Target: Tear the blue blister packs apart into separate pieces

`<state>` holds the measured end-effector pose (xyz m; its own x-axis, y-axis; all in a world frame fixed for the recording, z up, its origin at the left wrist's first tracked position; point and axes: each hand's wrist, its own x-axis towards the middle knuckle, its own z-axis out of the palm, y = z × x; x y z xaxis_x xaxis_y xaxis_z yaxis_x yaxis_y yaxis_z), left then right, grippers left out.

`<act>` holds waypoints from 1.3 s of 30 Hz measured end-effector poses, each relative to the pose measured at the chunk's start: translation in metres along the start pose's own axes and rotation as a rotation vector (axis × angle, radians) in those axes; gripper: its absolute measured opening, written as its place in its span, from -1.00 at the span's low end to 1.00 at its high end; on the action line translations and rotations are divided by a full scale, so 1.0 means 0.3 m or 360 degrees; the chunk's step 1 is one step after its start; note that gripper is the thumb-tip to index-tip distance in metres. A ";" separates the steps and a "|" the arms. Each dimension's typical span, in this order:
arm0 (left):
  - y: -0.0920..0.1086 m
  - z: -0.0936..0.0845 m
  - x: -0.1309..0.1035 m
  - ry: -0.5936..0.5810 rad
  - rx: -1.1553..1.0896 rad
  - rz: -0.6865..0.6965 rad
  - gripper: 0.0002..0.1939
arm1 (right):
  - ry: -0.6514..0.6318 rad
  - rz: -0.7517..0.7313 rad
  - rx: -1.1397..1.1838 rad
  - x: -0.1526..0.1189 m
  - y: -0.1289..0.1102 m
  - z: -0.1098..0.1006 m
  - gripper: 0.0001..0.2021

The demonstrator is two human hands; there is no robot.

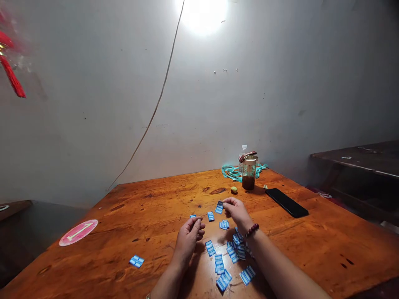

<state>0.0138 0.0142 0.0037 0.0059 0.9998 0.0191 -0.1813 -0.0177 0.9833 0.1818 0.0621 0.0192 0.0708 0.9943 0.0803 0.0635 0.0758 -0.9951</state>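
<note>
My right hand (237,214) pinches a small blue-and-white card (219,207) by its upper right edge, just above the wooden table. To its left, my left hand (188,237) is closed, thumb against the curled fingers; whether anything is between them is hidden. Behind those fingers shows part of another blue card (193,216). Between the hands lie a small card (211,216) and a further card (224,224). A loose heap of blue-and-white cards (236,247) sits below my right wrist, with several more nearer me. One card (136,261) lies apart at the left.
The wooden table (149,207) meets the wall. A black phone (286,202) lies right, a jar of dark liquid (248,172) stands at the back beside a plastic bottle (244,148) and turquoise straps (231,172). A small yellowish object (233,189) and red numbered disc (78,232) are on it.
</note>
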 end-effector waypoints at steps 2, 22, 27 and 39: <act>0.005 -0.006 0.002 0.0058 0.0020 0.0003 -0.64 | -0.0004 0.0047 -0.0164 0.072 0.011 -0.049 -0.97; -0.008 -0.008 -0.005 0.0012 0.0055 0.0009 -0.73 | -0.0043 -0.0025 -0.1596 0.208 0.148 -0.094 -0.84; -0.012 -0.011 -0.004 0.0040 0.0121 0.0028 -0.71 | 0.0019 -0.0146 -0.1670 0.159 0.098 -0.090 -0.73; -0.005 0.024 -0.030 -0.0089 0.0406 0.0153 -0.73 | -0.0500 -0.0629 -0.2054 -0.150 0.066 -0.033 -0.77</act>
<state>0.0209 0.0053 0.0033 0.0561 0.9915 0.1177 0.0699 -0.1215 0.9901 0.1897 0.0182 -0.0037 -0.3814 0.9115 0.1539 0.9051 0.4021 -0.1383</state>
